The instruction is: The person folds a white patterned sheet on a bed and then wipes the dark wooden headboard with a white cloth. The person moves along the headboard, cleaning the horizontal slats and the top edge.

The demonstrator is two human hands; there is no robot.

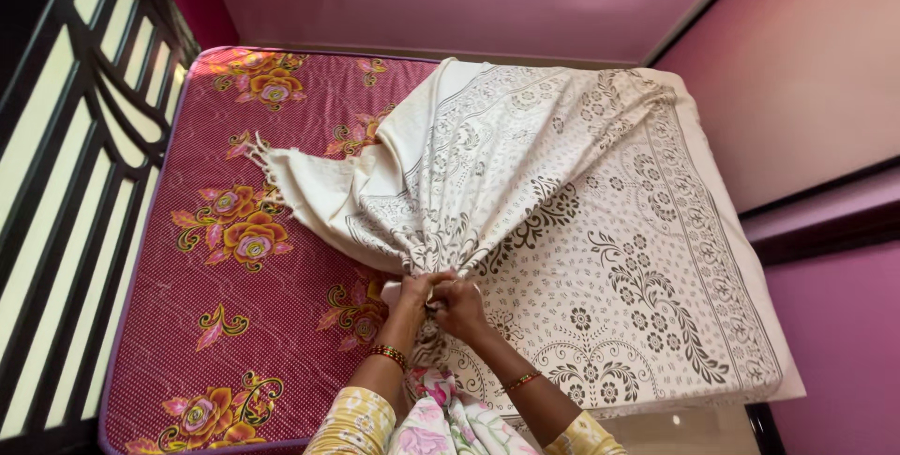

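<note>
Squarely at the mattress [187, 305] edge, both hands [439, 298] clenched around the gathered cream bedsheet [562, 230], fanning away beyond them.

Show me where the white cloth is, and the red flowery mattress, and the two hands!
White cloth [562, 183], head view: on the spread patterned middle.
Red flowery mattress [272, 324], head view: on a bare dotted patch.
Left hand [413, 291], head view: on its back, gripping the bunched cloth.
Right hand [460, 307], head view: on its back, gripping the bunch.
</note>
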